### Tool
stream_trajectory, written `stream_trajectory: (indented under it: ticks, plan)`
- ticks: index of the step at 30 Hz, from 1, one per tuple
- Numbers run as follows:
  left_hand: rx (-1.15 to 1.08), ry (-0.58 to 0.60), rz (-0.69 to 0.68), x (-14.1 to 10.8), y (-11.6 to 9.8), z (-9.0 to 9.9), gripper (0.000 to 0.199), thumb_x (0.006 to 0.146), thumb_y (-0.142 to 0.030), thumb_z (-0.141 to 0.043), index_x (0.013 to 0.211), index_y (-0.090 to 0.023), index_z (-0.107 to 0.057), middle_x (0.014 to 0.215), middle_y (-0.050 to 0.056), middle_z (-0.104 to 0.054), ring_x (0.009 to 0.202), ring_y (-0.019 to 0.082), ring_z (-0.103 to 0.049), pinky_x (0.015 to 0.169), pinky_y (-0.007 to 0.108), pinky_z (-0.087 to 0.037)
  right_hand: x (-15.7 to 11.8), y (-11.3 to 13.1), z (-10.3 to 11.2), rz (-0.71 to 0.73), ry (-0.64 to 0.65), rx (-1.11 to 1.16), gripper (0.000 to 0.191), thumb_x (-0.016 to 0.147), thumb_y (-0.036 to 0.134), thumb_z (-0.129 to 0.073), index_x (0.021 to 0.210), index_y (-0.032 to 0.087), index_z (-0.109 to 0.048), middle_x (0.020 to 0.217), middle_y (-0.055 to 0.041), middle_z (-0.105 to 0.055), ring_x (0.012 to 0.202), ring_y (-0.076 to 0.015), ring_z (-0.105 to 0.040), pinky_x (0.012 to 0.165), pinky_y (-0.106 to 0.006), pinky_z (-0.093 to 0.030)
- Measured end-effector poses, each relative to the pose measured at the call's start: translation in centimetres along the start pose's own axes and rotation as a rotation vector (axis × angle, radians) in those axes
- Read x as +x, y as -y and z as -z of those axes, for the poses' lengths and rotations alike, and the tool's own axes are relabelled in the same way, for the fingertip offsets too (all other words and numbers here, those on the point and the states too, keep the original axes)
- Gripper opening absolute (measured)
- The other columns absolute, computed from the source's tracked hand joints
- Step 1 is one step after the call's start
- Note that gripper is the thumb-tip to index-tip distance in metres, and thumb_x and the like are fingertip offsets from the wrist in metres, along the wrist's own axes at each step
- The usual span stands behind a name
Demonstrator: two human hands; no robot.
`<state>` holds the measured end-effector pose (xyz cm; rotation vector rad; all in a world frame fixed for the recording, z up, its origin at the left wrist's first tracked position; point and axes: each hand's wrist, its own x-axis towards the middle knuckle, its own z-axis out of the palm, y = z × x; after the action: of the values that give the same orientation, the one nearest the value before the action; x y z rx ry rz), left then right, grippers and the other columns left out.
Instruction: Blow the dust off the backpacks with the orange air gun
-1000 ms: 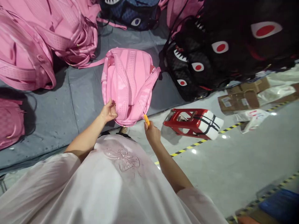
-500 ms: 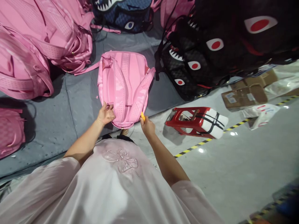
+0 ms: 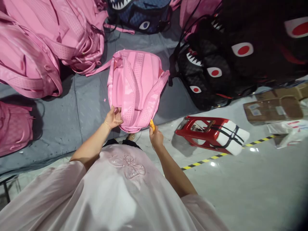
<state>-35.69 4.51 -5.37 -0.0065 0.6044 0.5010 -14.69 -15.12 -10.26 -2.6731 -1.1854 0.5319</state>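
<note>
A gray covering (image 3: pixel 92 91) spreads over the tabletop before me, its near edge slanting up to the right above a pale, glossy floor (image 3: pixel 240 192). My right hand (image 3: pixel 157 138) is closed around a yellow-orange tool (image 3: pixel 152 124), whose upper end meets the lower right side of a pink backpack (image 3: pixel 139 89). My left hand (image 3: pixel 114 119) has its fingers half curled at the backpack's lower left side; I cannot tell whether they pinch the fabric. The backpack lies straps up at the tabletop's near edge, its bottom end toward my white shirt (image 3: pixel 115 186).

Just left of it sits a tiny pink scrap (image 3: pixel 105 100). Farther left, more pink bags (image 3: pixel 72 35) are heaped toward the far side, and a checked pink bag (image 3: pixel 14 128) lies nearer the near edge. Beyond my backpack is a blue bag (image 3: pixel 144 16) with teeth and an eye. Black bags (image 3: pixel 204 83) with red-and-white eyes crowd the near edge to the right. Below that edge, a red stool (image 3: pixel 204 133) lies on the floor, a white block (image 3: pixel 235 138) strapped to it, near cardboard boxes (image 3: pixel 267 110).
</note>
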Motion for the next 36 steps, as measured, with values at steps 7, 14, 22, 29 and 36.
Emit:
stream_trajectory:
  ticks: [7,14,22,29,36]
  plan:
    - [-0.031,0.019,-0.023,1.4,-0.6,-0.2,0.056,0.094,-0.069,-0.036,0.093,-0.020,-0.064,0.083,0.004,-0.073,0.047,0.007,-0.057,0.033,0.014,-0.024,-2.1,-0.6,1.6,-0.015,0.049,0.074,0.035,0.102,0.035,-0.038,0.113,0.012,-0.062,0.074,-0.0068,-0.063,0.060,-0.0163,-0.050,0.057,-0.026,-0.020]
    - [-0.009,0.077,-0.015,1.9,-0.3,-1.1,0.053,0.094,-0.067,-0.039,0.091,-0.021,-0.064,0.084,0.003,-0.073,0.048,0.007,-0.056,0.034,0.014,-0.025,-1.7,0.9,2.6,-0.119,0.099,0.095,0.036,0.102,0.038,-0.038,0.115,0.014,-0.062,0.087,-0.0113,-0.069,0.072,-0.0206,-0.059,0.059,-0.027,-0.025]
    - [0.085,0.068,-0.038,1.7,-0.7,-0.7,0.044,0.090,-0.064,-0.052,0.091,-0.021,-0.064,0.083,0.002,-0.072,0.048,0.006,-0.054,0.034,0.014,-0.023,-12.6,-0.3,2.9,-0.163,0.144,0.148,0.045,0.101,0.042,-0.028,0.110,0.013,-0.061,0.074,-0.0101,-0.067,0.066,-0.0237,-0.061,0.056,-0.028,-0.030]
    - [0.518,0.053,-0.101,1.3,-0.9,-1.9,0.033,0.076,-0.043,-0.078,0.089,-0.018,-0.060,0.082,0.001,-0.069,0.056,0.008,-0.058,0.042,0.014,-0.037,-11.8,4.3,3.2,-0.078,0.237,0.025,0.033,0.104,0.039,-0.038,0.110,0.016,-0.061,0.081,-0.0076,-0.070,0.069,-0.0187,-0.060,0.057,-0.026,-0.023]
    - [1.879,-0.287,-0.914,-1.9,2.8,-0.6,0.084,0.075,-0.029,-0.076,0.149,-0.017,-0.037,0.160,0.019,-0.027,0.148,0.038,-0.022,0.117,0.056,-0.027,-11.3,5.3,2.5,-0.097,0.296,-0.090,0.036,0.105,0.043,-0.036,0.113,0.017,-0.060,0.090,-0.0097,-0.072,0.077,-0.0200,-0.065,0.057,-0.027,-0.025]
